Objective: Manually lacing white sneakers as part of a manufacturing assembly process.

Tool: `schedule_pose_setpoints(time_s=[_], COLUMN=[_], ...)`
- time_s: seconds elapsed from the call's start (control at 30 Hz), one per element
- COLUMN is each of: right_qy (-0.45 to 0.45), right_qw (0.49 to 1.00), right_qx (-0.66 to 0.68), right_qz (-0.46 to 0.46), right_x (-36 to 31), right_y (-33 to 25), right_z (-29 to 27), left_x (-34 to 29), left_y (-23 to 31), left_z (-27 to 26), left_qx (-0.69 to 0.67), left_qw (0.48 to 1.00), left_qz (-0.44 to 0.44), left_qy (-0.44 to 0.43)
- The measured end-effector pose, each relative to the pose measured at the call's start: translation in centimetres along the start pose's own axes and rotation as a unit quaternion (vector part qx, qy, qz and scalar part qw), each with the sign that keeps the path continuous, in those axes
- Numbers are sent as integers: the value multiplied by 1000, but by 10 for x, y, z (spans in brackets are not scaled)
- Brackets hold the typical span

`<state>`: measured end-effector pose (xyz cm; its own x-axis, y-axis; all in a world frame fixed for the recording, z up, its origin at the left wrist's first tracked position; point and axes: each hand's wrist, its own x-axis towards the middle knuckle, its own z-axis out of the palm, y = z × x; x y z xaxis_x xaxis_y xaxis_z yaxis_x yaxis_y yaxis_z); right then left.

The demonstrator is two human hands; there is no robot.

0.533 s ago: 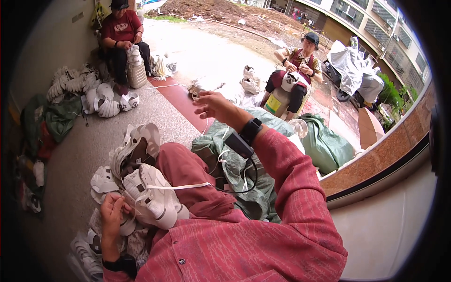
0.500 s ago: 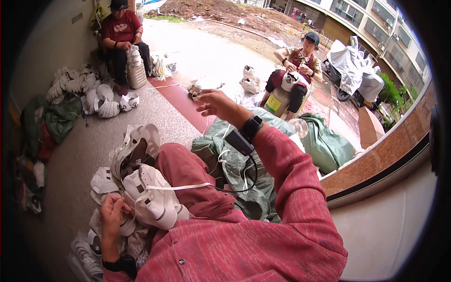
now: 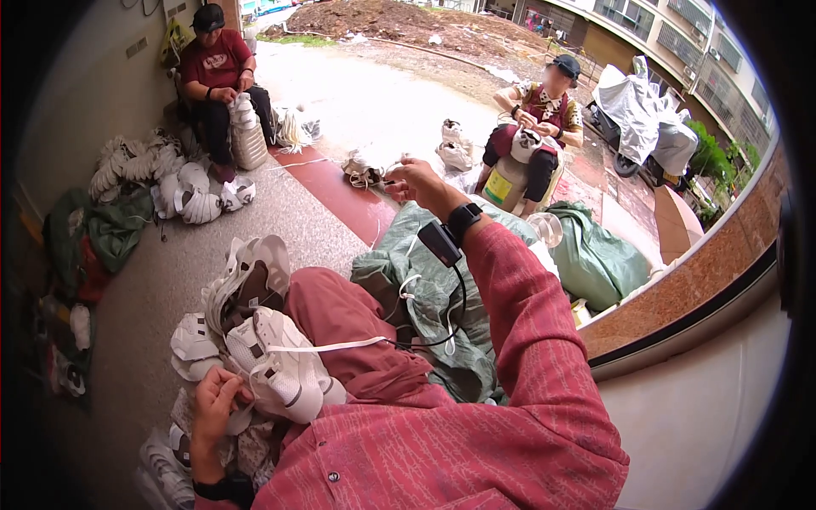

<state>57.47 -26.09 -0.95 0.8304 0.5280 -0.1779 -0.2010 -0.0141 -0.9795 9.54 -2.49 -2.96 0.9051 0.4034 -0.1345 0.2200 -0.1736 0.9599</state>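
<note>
Across my lap lies a white shoe upper (image 3: 285,361) with grey trim, its sole not visible. A flat white lace (image 3: 340,345) runs out of it to the right over my red trouser leg. My left hand (image 3: 219,404) is closed against the upper's near left side, thumb pressed to fingers; whatever is between them is hidden. Raised and stretched forward, my right hand (image 3: 418,184) has its fingers bent and somewhat apart, with nothing visible in them. More white uppers (image 3: 194,340) lie beside and behind the one on my lap.
Green woven sacks (image 3: 433,280) lie right of my knee. A black device (image 3: 439,244) hangs by my right wrist on a cable. Two people sit ahead, one in a dark red shirt (image 3: 219,64), one by the road (image 3: 544,102), handling uppers. Heaped uppers (image 3: 136,166) line the left wall.
My right hand has moved slightly to the right, and its fingers are drawn closer together. My left hand has shifted slightly right and down beside the upper.
</note>
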Motion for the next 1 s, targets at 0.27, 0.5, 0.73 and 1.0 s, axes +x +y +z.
schedule_pose_setpoints(time_s=[0.27, 0.5, 0.73, 1.0], right_qy=[74, 43, -3, -24], right_qw=[990, 999, 989, 997], right_qx=[61, 26, 86, 68], right_qz=[-100, -15, -118, 4], right_x=[28, 15, 12, 15], right_y=[-41, -13, -49, 32], right_z=[-26, -22, -27, -59], left_x=[5, 6, 3, 15], left_y=[0, -4, -1, -2], left_z=[-4, -4, -9, -9], left_qx=[0, -23, -12, -31], left_qw=[1000, 999, 999, 997], left_qz=[-22, -29, -34, -36], left_qy=[-17, -30, -33, -55])
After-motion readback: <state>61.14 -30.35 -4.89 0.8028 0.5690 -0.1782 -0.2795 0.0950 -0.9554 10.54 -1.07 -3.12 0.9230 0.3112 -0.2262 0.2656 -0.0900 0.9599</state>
